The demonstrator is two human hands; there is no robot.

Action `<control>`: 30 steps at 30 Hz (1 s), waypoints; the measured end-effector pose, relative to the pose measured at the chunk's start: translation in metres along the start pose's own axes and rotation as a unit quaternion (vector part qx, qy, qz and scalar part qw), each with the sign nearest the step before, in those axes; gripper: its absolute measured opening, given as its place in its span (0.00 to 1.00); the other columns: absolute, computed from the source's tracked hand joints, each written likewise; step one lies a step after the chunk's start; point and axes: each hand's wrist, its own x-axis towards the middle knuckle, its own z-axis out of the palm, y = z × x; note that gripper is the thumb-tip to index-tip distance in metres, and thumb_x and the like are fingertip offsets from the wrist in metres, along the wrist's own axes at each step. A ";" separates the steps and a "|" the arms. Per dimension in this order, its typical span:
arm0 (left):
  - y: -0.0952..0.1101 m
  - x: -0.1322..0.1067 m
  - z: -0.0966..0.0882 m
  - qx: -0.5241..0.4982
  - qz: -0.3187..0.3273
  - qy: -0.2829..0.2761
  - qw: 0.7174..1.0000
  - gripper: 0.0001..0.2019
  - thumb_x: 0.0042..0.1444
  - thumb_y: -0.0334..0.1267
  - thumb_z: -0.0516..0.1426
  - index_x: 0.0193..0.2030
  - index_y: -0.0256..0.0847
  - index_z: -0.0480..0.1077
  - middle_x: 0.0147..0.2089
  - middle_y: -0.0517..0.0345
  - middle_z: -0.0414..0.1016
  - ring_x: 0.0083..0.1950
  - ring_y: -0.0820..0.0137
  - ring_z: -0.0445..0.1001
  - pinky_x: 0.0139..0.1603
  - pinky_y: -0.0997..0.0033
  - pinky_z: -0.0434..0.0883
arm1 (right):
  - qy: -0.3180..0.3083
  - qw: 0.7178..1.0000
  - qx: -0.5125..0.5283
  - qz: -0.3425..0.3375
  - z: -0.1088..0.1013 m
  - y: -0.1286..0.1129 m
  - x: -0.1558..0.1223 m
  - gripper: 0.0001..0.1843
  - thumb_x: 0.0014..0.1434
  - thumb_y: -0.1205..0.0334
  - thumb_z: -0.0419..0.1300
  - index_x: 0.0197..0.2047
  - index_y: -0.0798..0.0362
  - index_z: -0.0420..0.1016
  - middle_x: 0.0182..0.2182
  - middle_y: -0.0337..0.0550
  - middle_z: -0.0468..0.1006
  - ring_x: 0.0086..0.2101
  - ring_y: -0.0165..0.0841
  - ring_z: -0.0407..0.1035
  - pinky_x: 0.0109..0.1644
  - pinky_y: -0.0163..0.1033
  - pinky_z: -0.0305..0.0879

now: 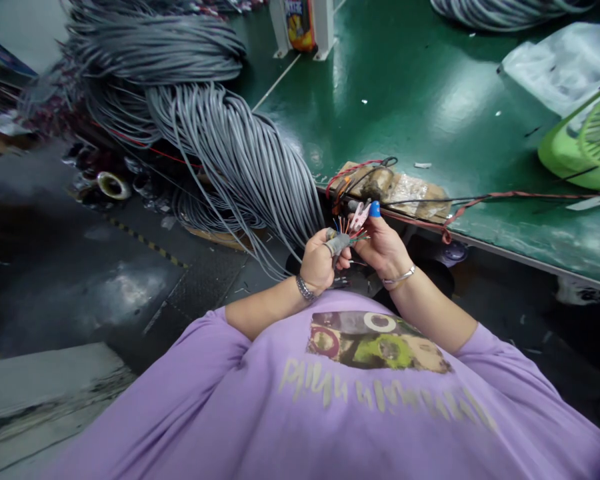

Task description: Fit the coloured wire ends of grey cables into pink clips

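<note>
My left hand (319,261) is closed round the end of a grey cable (338,244), its thumb side wrapped in a greyish covering. Thin wires (347,228) in red, blue, green, white and orange fan out of the cable's cut end. Close on the right, my right hand (381,245) has a blue cover on one fingertip. That fingertip presses against a small pink clip-like piece (360,217) just above the wires. The lower fingers of my right hand are partly hidden behind the cable and wires.
Thick bundles of grey cable (240,147) hang over the table's left edge. On the green table (420,120) lie a taped cardboard piece (420,193), red and black leads (480,198), a plastic bag (565,63) and a green fan (580,147). A white stand (324,30) is farther back.
</note>
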 end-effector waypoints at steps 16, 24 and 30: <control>-0.016 -0.004 -0.022 0.102 0.025 -0.066 0.992 0.19 0.45 0.49 0.67 0.29 0.38 0.64 0.21 0.64 0.73 0.17 0.78 0.69 0.18 0.80 0.67 | -0.100 0.970 -0.217 0.045 -0.028 -0.006 -0.024 0.23 0.36 0.50 0.78 0.30 0.55 0.76 0.25 0.37 0.75 0.25 0.26 0.66 0.30 0.32 0.63; -0.007 0.001 -0.026 0.170 -0.063 -0.150 0.972 0.19 0.42 0.47 0.68 0.29 0.36 0.67 0.21 0.57 0.75 0.19 0.71 0.74 0.19 0.76 0.71 | -0.129 0.939 -0.315 -0.055 -0.028 -0.008 -0.033 0.19 0.45 0.49 0.74 0.31 0.55 0.78 0.25 0.38 0.76 0.27 0.27 0.66 0.33 0.34 0.64; -0.005 -0.002 -0.021 0.068 -0.026 -0.049 0.996 0.24 0.37 0.52 0.70 0.28 0.36 0.67 0.21 0.59 0.75 0.18 0.73 0.72 0.20 0.76 0.72 | -0.115 0.956 -0.269 -0.023 -0.032 0.002 -0.034 0.23 0.41 0.50 0.76 0.37 0.54 0.77 0.30 0.38 0.77 0.28 0.26 0.67 0.32 0.33 0.63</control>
